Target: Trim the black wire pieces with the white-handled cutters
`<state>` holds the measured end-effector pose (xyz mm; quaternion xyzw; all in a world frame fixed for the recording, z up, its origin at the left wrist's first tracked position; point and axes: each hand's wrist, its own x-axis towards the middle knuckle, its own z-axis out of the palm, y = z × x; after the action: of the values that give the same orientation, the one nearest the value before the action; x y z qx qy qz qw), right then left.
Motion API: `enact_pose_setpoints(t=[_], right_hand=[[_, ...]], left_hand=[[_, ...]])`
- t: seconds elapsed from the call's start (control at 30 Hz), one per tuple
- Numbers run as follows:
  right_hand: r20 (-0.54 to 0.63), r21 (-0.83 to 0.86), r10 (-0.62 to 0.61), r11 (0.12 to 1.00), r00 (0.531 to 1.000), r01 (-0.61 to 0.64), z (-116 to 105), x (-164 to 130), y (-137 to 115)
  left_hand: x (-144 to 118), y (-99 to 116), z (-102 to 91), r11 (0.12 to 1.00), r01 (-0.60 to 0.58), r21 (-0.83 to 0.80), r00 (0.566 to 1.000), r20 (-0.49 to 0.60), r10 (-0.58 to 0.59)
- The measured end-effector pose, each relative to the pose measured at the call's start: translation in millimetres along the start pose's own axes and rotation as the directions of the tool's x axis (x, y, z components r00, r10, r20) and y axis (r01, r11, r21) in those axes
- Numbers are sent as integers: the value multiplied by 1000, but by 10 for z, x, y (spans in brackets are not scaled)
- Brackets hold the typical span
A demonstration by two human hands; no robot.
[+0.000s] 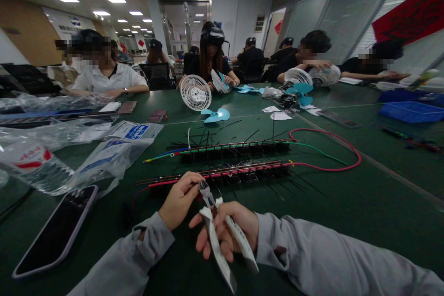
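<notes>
My right hand [239, 224] is wrapped round the white-and-grey handles of diagonal cutters [207, 194], whose handles are spread. The jaws point away from me, beside the fingertips of my left hand [180, 199]. That hand is closed in a pinch at the near side of a long wire bundle [236, 171]; what lies between its fingers is hidden. A thick red cable runs along this bundle, and thin black cable-tie tails stick out of it. Parallel and farther off lies a second bundle [236, 148] with green and blue wires and more tie tails.
On the left lie a phone [57, 231], a water bottle [41, 166] and plastic bags [114, 148]. A red cable loop [357, 155] curves at right. Across the table, people handle white fan grilles [196, 92] near blue fan blades [215, 115]. Blue trays [404, 112] stand far right.
</notes>
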<state>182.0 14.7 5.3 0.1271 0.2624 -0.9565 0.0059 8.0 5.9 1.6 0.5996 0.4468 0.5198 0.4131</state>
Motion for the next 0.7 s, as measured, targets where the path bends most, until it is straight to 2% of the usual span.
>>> enact_pose_setpoints(t=[0.17,0.4,0.7], right_hand=[[-67,-31,8,999,998,-10,17,-17,-14],[-35,14,16,1000,999,-16,53,-52,-33],[-66,48,53,998,996,-50,101,-73,-47]], left_hand=[[-5,-3,5,998,34,-49,999,17,-34],[-12,-4,-1,997,36,-68,999,31,-34],[-13,11,1,996,31,-82,999,46,-28]])
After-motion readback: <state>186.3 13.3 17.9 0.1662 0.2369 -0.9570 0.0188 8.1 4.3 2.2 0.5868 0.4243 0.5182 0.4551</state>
